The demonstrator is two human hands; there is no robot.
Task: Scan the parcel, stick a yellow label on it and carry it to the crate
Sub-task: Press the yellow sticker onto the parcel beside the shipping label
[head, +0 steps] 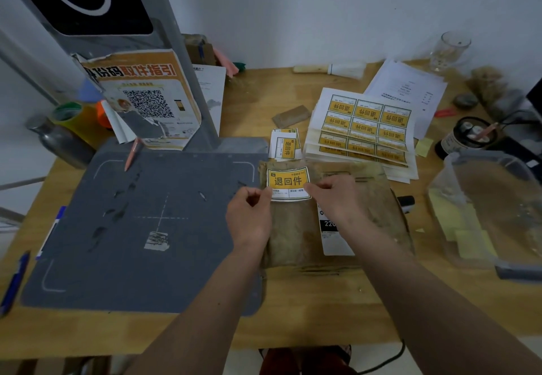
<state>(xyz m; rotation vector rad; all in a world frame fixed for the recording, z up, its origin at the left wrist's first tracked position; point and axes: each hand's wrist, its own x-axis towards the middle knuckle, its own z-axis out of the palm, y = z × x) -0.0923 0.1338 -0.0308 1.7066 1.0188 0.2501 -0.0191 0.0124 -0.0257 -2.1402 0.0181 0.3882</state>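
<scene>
The brown parcel (296, 228) lay flat on the wooden table (322, 310) beside the grey scanner pad (140, 228). Both forearms reached forward over it — left hand (249, 216) and right hand (337, 198) each pinched a lower corner of the yellow label (288, 182) at the parcel's upper left.

the grey scan mat (140, 228) lies nearly bare, open to a hand from its near edge. at its far edge the scanner post (176, 61) and taped poster (146, 102) block the way. just right of the mat the parcel (296, 228) fills the desk; beyond that, label sheets (363, 128) and what seems a clear plastic tub (492, 207) crowd the right side.
</scene>
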